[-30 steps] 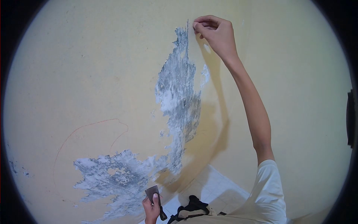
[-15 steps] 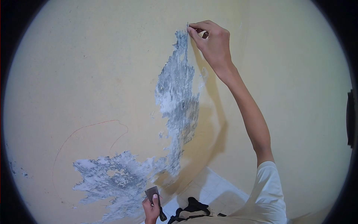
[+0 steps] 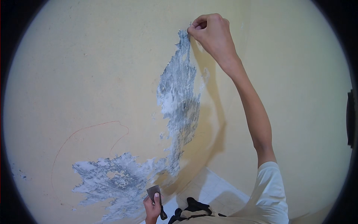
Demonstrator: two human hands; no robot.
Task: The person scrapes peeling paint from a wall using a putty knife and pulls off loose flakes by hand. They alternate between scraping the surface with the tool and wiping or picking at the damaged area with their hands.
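My right hand (image 3: 216, 35) is raised at the top of a grey scraped patch (image 3: 179, 89) on the yellow wall (image 3: 104, 74). Its thumb and forefinger are pinched together against the wall by the patch's upper right edge; whatever is between them is too small to make out. Low in the view, my left hand (image 3: 152, 207) grips a scraper (image 3: 154, 191) with a flat metal blade and a dark handle. The blade points up, in front of the lower, wider part of the bare patch (image 3: 115, 179).
A thin red curved line (image 3: 80, 129) marks the wall at the left. Below are pale floor tiles (image 3: 214, 186) and a black shoe (image 3: 196, 205). A dark object (image 3: 349, 118) shows at the far right edge.
My right hand has turned slightly at the wrist, its knuckles a little higher and the fingers drawn closer together. My left hand still holds the scraper in nearly the same place.
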